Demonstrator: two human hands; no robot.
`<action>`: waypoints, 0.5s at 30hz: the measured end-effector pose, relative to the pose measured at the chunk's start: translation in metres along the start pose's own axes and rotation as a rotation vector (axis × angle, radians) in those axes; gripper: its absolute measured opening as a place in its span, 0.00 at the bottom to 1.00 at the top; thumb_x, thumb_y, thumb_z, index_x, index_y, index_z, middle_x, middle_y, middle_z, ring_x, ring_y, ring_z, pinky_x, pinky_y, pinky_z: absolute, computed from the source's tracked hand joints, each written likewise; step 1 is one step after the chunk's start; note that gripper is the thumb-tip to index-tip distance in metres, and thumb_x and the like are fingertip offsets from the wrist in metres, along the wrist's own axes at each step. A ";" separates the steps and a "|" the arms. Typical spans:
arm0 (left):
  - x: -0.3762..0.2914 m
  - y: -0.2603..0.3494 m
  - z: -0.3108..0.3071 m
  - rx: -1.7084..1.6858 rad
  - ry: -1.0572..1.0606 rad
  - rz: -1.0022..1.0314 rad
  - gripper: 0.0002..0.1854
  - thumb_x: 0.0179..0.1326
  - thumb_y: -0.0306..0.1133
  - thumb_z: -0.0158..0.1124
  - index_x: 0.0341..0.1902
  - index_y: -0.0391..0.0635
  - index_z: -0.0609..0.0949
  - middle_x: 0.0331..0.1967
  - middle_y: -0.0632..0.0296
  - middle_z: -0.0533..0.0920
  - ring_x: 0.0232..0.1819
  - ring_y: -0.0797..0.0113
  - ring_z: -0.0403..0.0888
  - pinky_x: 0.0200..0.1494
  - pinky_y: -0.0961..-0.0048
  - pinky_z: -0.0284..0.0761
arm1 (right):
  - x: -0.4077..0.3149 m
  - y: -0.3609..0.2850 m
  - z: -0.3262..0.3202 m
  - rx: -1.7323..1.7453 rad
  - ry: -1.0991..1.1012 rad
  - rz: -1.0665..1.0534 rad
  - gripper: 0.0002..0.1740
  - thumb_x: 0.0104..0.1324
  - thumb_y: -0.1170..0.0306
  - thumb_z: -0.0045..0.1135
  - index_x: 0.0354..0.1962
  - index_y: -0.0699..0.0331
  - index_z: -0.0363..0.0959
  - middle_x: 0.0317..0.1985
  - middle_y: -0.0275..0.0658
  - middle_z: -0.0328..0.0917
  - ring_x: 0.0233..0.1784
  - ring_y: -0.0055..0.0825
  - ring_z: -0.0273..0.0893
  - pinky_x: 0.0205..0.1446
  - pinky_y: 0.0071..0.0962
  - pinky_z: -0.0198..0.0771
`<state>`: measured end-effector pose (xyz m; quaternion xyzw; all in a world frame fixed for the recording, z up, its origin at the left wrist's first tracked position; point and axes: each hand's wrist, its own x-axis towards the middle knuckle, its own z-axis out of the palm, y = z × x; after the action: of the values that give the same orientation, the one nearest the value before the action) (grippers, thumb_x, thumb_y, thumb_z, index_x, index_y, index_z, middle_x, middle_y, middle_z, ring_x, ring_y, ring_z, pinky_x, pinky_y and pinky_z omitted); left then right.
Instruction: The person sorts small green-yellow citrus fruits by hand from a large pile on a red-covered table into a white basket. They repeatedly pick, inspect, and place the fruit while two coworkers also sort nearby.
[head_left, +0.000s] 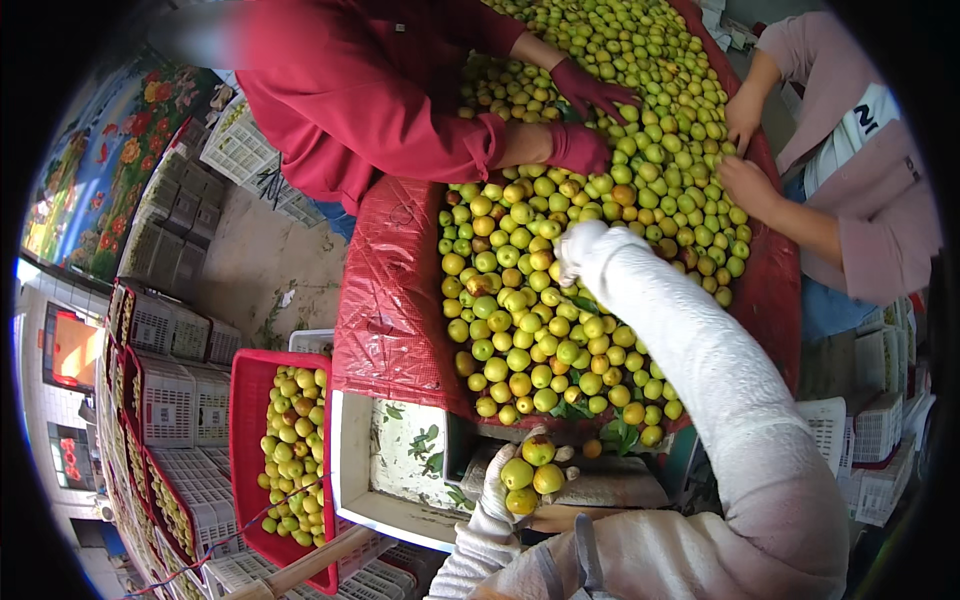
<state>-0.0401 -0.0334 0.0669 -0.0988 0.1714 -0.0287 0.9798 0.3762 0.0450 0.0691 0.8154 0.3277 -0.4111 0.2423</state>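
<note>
My left hand (493, 491), in a pale knitted glove, is palm up near the table's front edge. It cradles several round yellow-green fruits (517, 474) that look like jujubes, some with brown patches. Farther forward, my gloved right hand (583, 247) reaches into the broad heap of the same fruits (525, 322). Its fingertips point down among them, and whether they grip one is hidden. A white long sleeve (697, 345) covers my right arm, which crosses the right part of the heap. Green leaves (585, 304) lie between the fruits.
Red quilted sheeting (390, 300) covers the table edge. A white bin with leaves (394, 514) and a red-lined crate of fruit (244, 450) stand left. Stacked crates (169, 405) stand beyond. One co-worker's maroon-gloved hands (577, 146) and another's bare hands (746, 184) are at the heap.
</note>
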 end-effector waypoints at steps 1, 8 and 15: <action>-0.006 -0.002 0.003 0.020 0.098 0.076 0.27 0.66 0.52 0.54 0.67 0.58 0.68 0.62 0.39 0.68 0.60 0.34 0.69 0.35 0.53 0.87 | -0.059 -0.017 -0.018 -0.212 0.067 -0.130 0.44 0.59 0.44 0.59 0.70 0.48 0.56 0.69 0.35 0.62 0.71 0.36 0.60 0.71 0.38 0.58; -0.002 0.001 -0.009 -0.063 -0.088 -0.021 0.28 0.66 0.52 0.53 0.68 0.60 0.66 0.63 0.37 0.68 0.61 0.29 0.67 0.35 0.50 0.87 | -0.070 0.082 0.067 1.668 0.118 -0.786 0.36 0.58 0.58 0.67 0.62 0.53 0.62 0.53 0.38 0.74 0.48 0.29 0.79 0.34 0.23 0.75; -0.005 0.000 0.006 0.011 0.002 0.021 0.31 0.66 0.55 0.52 0.70 0.59 0.65 0.63 0.39 0.68 0.59 0.32 0.70 0.34 0.54 0.87 | -0.067 -0.079 0.042 1.053 0.541 -0.705 0.34 0.49 0.50 0.70 0.51 0.55 0.72 0.55 0.45 0.71 0.53 0.38 0.75 0.58 0.36 0.71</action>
<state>-0.0425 -0.0317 0.0736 -0.0916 0.1731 -0.0194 0.9805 0.2668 0.0478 0.0916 0.7432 0.3789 -0.3517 -0.4247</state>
